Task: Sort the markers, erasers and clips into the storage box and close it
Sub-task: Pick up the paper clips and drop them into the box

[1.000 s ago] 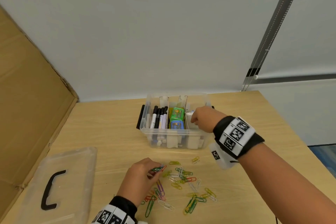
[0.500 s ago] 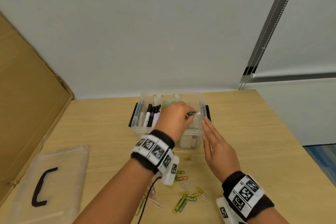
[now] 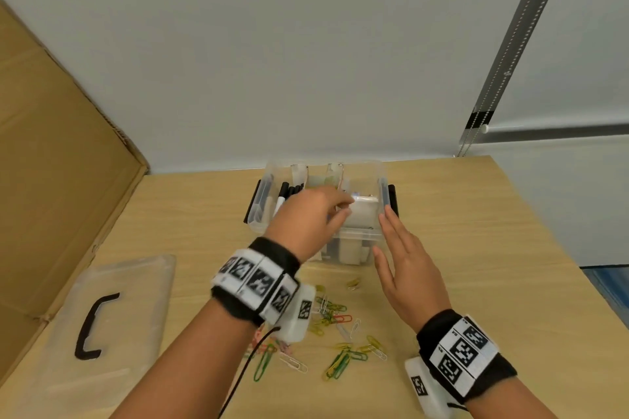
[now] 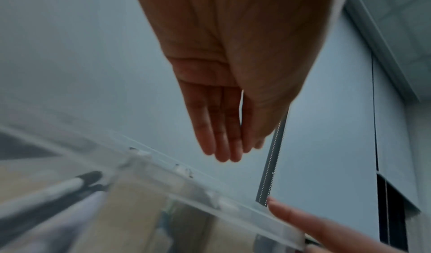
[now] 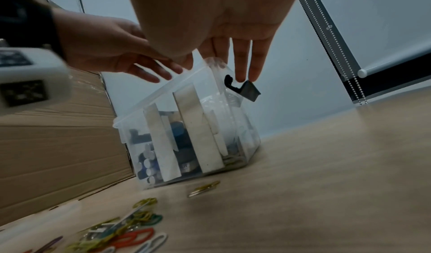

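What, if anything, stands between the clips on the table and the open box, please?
Nothing visible does. The clips lie on bare table in front of the box, whose lid lies off to the left.

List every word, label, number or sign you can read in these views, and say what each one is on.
No readable text in any view.
Wristbands on the left hand and right hand: black-and-white square code patterns only; tiny print beside them is too small to read.
Markers in the storage box: any print is too blurred to read.
Lid: no text visible.
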Motion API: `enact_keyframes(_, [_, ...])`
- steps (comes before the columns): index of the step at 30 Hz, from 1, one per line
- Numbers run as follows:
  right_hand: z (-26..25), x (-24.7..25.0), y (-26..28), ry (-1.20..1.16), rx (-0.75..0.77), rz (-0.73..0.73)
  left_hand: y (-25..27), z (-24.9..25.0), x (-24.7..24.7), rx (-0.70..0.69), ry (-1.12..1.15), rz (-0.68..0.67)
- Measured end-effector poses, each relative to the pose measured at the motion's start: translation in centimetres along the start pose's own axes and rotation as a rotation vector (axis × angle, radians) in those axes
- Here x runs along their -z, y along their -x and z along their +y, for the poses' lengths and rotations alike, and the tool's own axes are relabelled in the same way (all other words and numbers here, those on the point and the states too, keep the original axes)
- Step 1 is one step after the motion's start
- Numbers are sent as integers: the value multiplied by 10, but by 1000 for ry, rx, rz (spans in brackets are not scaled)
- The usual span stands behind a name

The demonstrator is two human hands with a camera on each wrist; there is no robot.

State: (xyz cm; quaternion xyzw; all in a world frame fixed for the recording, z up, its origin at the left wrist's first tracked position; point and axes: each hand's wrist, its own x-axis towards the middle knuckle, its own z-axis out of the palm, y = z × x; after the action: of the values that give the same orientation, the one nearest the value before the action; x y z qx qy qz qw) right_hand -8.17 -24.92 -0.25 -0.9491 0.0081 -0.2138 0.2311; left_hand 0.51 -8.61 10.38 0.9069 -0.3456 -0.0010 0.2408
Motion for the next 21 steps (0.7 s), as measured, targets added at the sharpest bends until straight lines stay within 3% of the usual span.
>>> enact_keyframes(3, [-10, 5, 9, 42, 4, 24, 49, -23, 5, 29, 62, 65])
enact_keyframes(5, [-20, 6, 22, 55, 67, -13, 81, -47, -3, 108, 54, 16])
enact_keyframes(8, [-29, 0, 42, 54, 97, -329, 125, -83, -24, 262, -44, -230])
enact_keyframes(10, [-26, -6, 55, 27, -24, -606, 150, -102, -38, 329, -97, -384])
enact_keyframes(12, [-23, -12, 63, 16, -122, -751, 168, -113, -50, 372, -65, -453])
enact_keyframes(18, [-37, -38, 61, -40, -186, -736, 175, -114, -71, 410, 223, -327])
enact_keyframes(21, [-45, -47, 51, -70, -206, -711, 164, -114, -76, 368, 244, -284])
